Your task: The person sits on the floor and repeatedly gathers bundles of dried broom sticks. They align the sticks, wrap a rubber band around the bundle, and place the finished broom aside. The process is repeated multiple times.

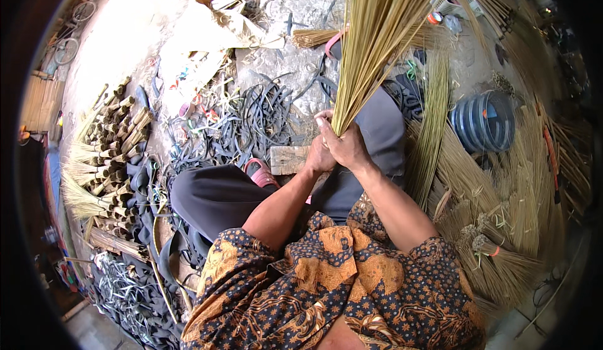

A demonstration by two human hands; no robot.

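A fanned bundle of long yellow-green broom straw (377, 42) rises from my hands toward the top of the view, its narrow end gathered low between them. My right hand (349, 146) is closed around that narrow end, thumb up along the stalks. Pressed against it from the left, my left hand (320, 156) is also closed at the base of the bundle; its fingers are partly hidden behind the right hand. Beneath the hands, a small wooden block (293, 160) lies on the floor between my bent legs.
Tied straw bundles (116, 155) are stacked at the left, above a heap of dark rubber strips (135, 300). More strips (251, 121) lie ahead. To the right are loose straw (433, 124), a clear blue ribbed container (482, 123) and more bundles (496, 249).
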